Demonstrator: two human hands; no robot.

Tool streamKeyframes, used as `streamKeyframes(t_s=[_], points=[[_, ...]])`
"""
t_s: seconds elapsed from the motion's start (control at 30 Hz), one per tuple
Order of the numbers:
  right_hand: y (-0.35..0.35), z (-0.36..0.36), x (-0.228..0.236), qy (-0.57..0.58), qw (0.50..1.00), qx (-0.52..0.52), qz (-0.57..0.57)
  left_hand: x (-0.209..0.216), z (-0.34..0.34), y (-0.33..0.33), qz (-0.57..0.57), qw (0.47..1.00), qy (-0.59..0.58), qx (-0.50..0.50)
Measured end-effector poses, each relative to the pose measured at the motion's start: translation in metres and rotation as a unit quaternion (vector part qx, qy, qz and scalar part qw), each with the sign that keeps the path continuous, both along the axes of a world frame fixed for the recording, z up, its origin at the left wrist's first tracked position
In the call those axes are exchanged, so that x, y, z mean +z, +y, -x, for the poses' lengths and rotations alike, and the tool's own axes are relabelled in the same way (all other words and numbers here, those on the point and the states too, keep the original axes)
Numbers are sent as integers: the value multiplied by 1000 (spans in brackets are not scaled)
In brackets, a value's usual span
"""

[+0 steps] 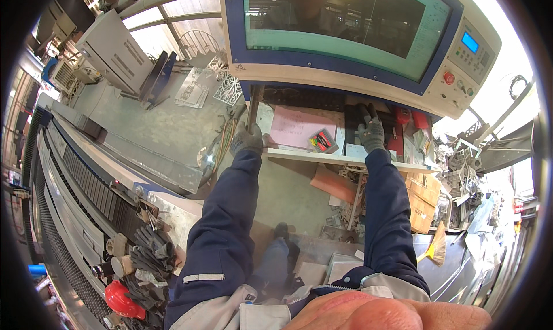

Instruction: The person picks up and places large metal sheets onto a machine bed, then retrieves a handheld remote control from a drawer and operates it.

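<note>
Below the control console a pull-out drawer (322, 157) stands out toward me. My left hand (247, 140), in a grey glove, is closed around the drawer's front left corner. My right hand (370, 131), also gloved, reaches over the drawer's right part with its fingers stretched toward the back; whatever lies under the palm is hidden. Between the hands lie a pink sheet of paper (299, 126) and a small clear box (324, 141) with red and green on it. Red items (412, 118) sit at the drawer's right end.
The console screen (345, 25) rises above the drawer, with a red stop button (448, 77) at its right. A long machine bed (80, 215) runs along the left, bearing dark gloves (151, 252) and a red helmet (124, 300). To the right are a cardboard box (423, 200) and a broom (436, 248).
</note>
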State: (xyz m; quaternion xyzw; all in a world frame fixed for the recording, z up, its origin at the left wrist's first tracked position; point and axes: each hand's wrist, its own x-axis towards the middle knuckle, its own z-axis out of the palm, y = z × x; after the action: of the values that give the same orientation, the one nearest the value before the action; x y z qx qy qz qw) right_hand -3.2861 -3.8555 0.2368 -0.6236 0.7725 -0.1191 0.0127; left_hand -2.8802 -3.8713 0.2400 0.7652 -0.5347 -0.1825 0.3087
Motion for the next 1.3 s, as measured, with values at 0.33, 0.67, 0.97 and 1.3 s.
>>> streamKeyframes(t_s=[0.33, 0.67, 0.97, 1.3], points=[[0, 3, -6, 6, 999, 22, 41, -1, 0, 0, -7, 1000, -4, 1], [-2, 6, -12, -7, 995, 48, 91, -2, 1, -1, -7, 1000, -22, 12], [0, 3, -8, 3, 993, 44, 111, 13, 3, 4, -27, 1000, -11, 2], [4, 0, -2, 49, 994, 32, 90, 7, 0, -1, -66, 998, 5, -15]])
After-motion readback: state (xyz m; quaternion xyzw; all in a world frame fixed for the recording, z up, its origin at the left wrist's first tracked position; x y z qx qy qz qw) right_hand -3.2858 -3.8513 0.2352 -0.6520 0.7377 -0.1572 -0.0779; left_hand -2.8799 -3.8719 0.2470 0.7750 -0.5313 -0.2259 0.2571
